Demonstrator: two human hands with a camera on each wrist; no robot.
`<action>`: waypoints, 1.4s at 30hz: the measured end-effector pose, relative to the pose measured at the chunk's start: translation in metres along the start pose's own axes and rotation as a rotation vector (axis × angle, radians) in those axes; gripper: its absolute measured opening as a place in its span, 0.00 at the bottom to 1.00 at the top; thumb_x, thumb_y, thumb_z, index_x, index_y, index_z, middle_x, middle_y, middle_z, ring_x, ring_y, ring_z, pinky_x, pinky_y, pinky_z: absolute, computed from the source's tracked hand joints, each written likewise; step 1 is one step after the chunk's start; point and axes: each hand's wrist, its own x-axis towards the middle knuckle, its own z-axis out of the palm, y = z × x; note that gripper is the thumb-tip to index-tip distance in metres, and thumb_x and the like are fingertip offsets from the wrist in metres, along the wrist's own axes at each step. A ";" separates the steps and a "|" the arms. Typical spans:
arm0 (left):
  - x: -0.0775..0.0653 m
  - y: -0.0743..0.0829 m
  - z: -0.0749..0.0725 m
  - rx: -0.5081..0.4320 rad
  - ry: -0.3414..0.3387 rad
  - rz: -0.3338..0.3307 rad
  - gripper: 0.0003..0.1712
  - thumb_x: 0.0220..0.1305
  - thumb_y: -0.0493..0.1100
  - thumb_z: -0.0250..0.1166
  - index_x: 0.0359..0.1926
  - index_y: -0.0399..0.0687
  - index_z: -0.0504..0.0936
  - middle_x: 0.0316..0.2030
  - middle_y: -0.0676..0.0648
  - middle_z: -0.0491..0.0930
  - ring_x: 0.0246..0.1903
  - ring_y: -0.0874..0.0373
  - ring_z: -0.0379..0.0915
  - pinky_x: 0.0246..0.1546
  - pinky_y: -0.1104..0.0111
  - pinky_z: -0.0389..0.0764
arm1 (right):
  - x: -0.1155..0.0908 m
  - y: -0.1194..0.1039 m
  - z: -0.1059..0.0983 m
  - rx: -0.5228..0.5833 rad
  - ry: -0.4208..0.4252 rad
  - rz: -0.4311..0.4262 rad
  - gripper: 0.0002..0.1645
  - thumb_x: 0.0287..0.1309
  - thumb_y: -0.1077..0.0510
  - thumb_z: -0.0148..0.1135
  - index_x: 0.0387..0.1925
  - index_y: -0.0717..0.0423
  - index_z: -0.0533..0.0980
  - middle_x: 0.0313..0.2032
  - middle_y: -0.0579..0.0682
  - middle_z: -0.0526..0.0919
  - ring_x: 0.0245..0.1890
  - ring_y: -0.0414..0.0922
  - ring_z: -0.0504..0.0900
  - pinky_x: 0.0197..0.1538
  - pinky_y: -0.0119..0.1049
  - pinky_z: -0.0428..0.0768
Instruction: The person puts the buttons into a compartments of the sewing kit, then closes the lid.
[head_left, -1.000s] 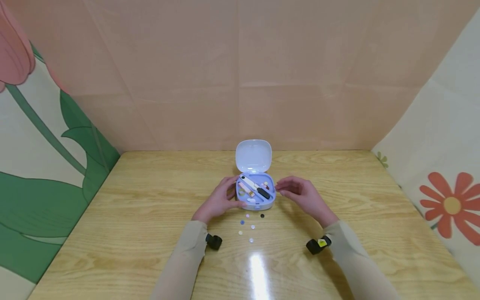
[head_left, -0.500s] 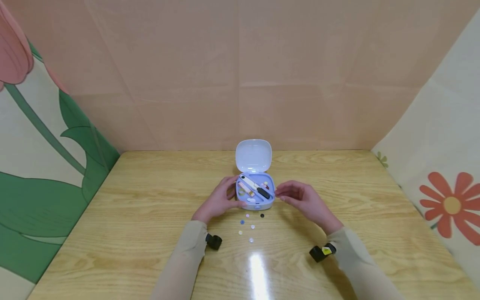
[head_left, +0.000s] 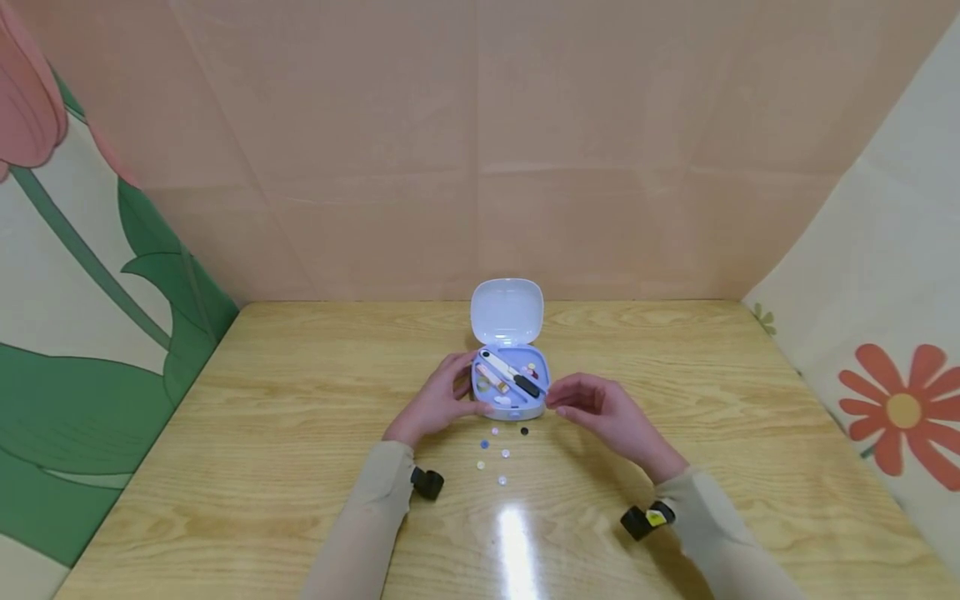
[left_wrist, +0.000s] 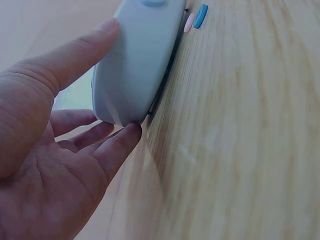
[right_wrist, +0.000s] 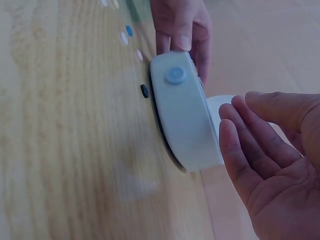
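Observation:
A small lilac and white sewing box (head_left: pixel 531 412) stands on the table with its lid (head_left: pixel 507 312) raised. Across its tray lies a white tool with a black end (head_left: pixel 527 386), beside a pink and gold piece (head_left: pixel 492 379). Small buttons (head_left: pixel 531 367) sit in the right compartment. My left hand (head_left: pixel 438 402) grips the box's left side, thumb (left_wrist: pixel 102 37) on the front and fingers round the end. My right hand (head_left: pixel 606 410) hovers at the box's right front corner, fingers (right_wrist: pixel 240 150) loosely bent; nothing shows between them. From here, whether they touch the box is unclear.
Several loose buttons lie on the wooden table (head_left: pixel 315 375) before the box, among them a black button (head_left: pixel 524 431), a blue button (head_left: pixel 484 444) and a cream button (head_left: pixel 481 465). A pinkish backdrop (head_left: pixel 360 208) rises behind the table's far edge.
My right hand has shifted slightly down and left along the box's right side, toward its front corner. The left hand, the box and the loose buttons stay put.

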 end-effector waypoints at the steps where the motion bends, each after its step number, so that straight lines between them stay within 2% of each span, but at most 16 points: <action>1: 0.000 0.000 0.000 0.003 0.000 0.000 0.53 0.49 0.42 0.75 0.72 0.46 0.57 0.64 0.48 0.59 0.66 0.53 0.56 0.64 0.68 0.65 | -0.001 0.000 0.001 0.001 -0.007 -0.004 0.15 0.60 0.69 0.61 0.49 0.66 0.75 0.45 0.62 0.80 0.48 0.66 0.76 0.51 0.46 0.81; 9: 0.001 0.002 0.000 0.012 -0.002 -0.007 0.52 0.49 0.41 0.75 0.72 0.46 0.57 0.64 0.48 0.59 0.67 0.54 0.55 0.64 0.69 0.65 | -0.004 0.004 0.008 -0.026 -0.037 0.030 0.13 0.60 0.67 0.61 0.47 0.65 0.76 0.45 0.64 0.80 0.48 0.63 0.77 0.51 0.36 0.82; 18: 0.002 -0.001 0.000 0.011 -0.002 -0.006 0.51 0.50 0.41 0.75 0.72 0.46 0.57 0.64 0.49 0.59 0.66 0.55 0.56 0.64 0.69 0.66 | -0.005 0.012 0.013 -0.028 -0.079 0.013 0.14 0.58 0.71 0.61 0.47 0.66 0.76 0.46 0.66 0.80 0.48 0.63 0.78 0.50 0.36 0.83; 28: 0.001 0.001 0.000 0.016 0.006 -0.007 0.51 0.50 0.40 0.75 0.72 0.46 0.58 0.64 0.49 0.59 0.66 0.55 0.56 0.64 0.69 0.66 | -0.004 0.023 0.020 -0.037 -0.099 0.009 0.14 0.56 0.70 0.62 0.45 0.68 0.77 0.46 0.63 0.81 0.48 0.59 0.79 0.52 0.36 0.81; 42: 0.001 -0.001 0.001 -0.001 0.003 0.008 0.51 0.49 0.40 0.75 0.72 0.47 0.58 0.64 0.48 0.59 0.66 0.53 0.57 0.64 0.69 0.65 | 0.001 0.025 0.027 -0.130 -0.096 0.086 0.13 0.56 0.71 0.62 0.45 0.62 0.78 0.46 0.56 0.82 0.48 0.52 0.80 0.52 0.34 0.80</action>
